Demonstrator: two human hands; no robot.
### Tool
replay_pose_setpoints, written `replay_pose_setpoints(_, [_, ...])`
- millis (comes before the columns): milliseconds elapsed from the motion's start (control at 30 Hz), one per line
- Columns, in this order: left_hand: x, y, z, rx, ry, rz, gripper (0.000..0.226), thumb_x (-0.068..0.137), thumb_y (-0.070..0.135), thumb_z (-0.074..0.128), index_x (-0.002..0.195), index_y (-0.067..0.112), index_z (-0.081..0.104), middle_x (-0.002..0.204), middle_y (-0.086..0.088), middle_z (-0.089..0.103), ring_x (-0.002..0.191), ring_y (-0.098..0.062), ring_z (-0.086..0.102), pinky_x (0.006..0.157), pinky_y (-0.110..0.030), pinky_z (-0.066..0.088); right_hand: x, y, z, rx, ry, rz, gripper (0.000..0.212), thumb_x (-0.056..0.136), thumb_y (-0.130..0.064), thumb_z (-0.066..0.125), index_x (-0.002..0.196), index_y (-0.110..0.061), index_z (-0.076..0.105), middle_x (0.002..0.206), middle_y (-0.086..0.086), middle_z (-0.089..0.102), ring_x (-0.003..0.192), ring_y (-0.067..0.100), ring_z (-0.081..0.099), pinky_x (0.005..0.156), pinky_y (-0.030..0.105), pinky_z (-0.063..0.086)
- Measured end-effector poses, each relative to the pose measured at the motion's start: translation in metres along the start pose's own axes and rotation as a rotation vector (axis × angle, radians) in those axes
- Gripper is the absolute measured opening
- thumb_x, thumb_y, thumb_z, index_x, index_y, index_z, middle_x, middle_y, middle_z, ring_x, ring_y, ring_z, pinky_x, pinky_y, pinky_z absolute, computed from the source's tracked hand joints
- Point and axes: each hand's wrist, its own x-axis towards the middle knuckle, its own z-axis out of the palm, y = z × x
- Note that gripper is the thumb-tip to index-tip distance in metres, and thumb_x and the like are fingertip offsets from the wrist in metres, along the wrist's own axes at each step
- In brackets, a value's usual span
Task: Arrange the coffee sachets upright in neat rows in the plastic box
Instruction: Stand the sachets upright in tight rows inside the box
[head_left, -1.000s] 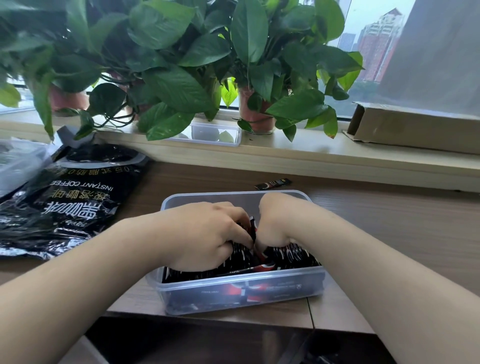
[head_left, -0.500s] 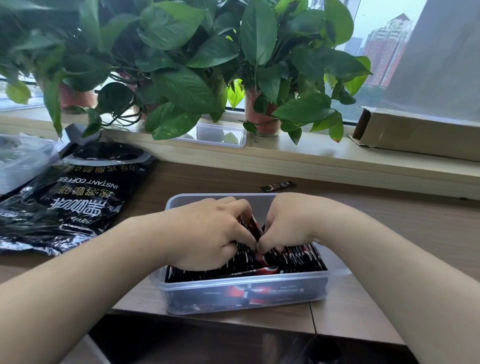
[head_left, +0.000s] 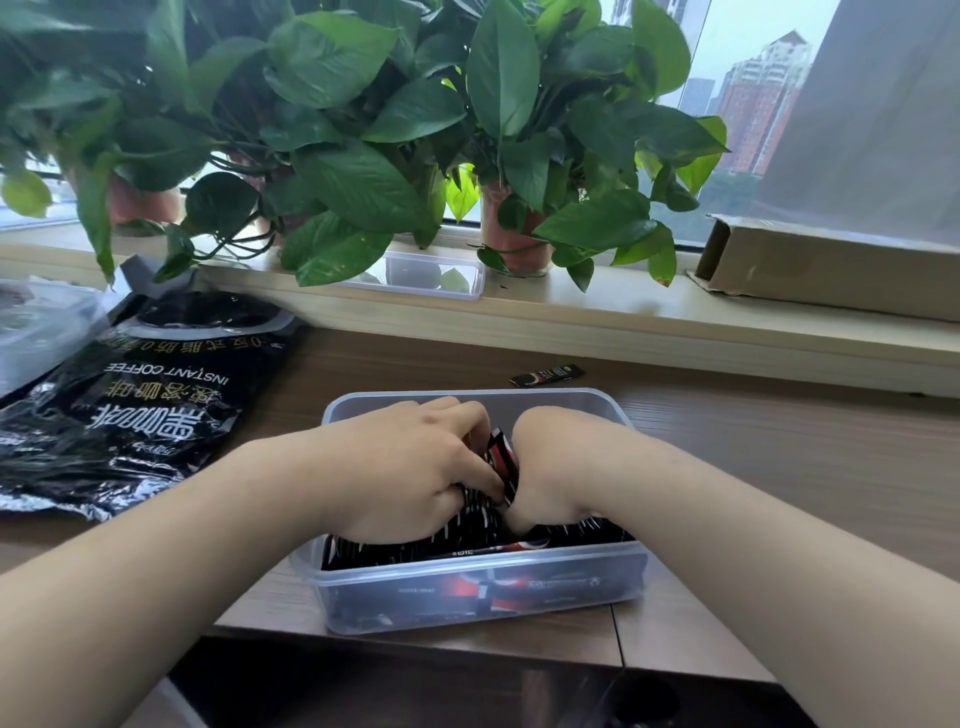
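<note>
Wooden desk (head_left: 779, 457) under a planted windowsill: one plastic box (head_left: 571, 399) at the near edge holds densely packed coffee sachets (head_left: 467, 527), too many to count. Left hand (head_left: 405, 467) pinches one raised sachet (head_left: 501, 454). Right hand (head_left: 563, 462) digs in beside it, its grasp hidden. Likely mid-row straightening; next, seat that sachet upright. One stray sachet (head_left: 545, 374) lies beyond the box, and one coffee bag (head_left: 145, 405) lies left.

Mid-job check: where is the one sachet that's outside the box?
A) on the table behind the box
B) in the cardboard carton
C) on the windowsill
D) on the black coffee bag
A: the stray sachet lies flat on the table, just beyond the far wall of the box.
</note>
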Motion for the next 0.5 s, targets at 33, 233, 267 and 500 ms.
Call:
replay_pose_setpoints(33, [-0.0001,0.0001,-0.0001,-0.002,0.000,-0.002,0.061,0.081,0.029,0.030,0.131,0.049,0.058,0.127,0.007,0.042,0.121,-0.012,0.040,0.105,-0.038,0.038,-0.0015,0.0007,0.0010,-0.004,0.026,-0.001,0.034,0.077,-0.029,0.076,0.060,-0.016,0.049,0.057,0.000,0.048,0.051,0.019,0.046,0.056,0.027,0.044])
replay_pose_setpoints(233, [-0.0001,0.0005,0.0002,0.006,0.000,0.000,0.061,0.082,0.029,0.029,0.132,0.049,0.058,0.128,0.008,0.041,0.122,-0.012,0.040,0.106,-0.037,0.037,-0.0022,-0.0006,0.0006,0.046,-0.009,0.026,0.032,0.077,-0.024,0.074,0.059,-0.013,0.050,0.055,0.002,0.046,0.049,0.021,0.044,0.047,0.024,0.037])
replay_pose_setpoints(267, [-0.0002,0.0005,0.0001,-0.002,0.000,-0.001,0.062,0.081,0.030,0.029,0.132,0.050,0.057,0.128,0.008,0.041,0.122,-0.011,0.040,0.106,-0.036,0.037,-0.0025,-0.0004,-0.0006,0.059,-0.019,0.033,0.033,0.076,-0.025,0.075,0.059,-0.013,0.050,0.055,0.002,0.045,0.049,0.021,0.043,0.046,0.023,0.036])
replay_pose_setpoints(500, [-0.0005,-0.0003,0.0008,-0.040,0.025,-0.001,0.060,0.082,0.030,0.030,0.130,0.051,0.058,0.126,0.009,0.041,0.123,-0.011,0.039,0.107,-0.037,0.037,-0.0038,0.0052,-0.0024,0.137,-0.044,0.071,0.037,0.072,-0.028,0.080,0.056,-0.013,0.051,0.055,0.004,0.045,0.052,0.023,0.044,0.047,0.023,0.034])
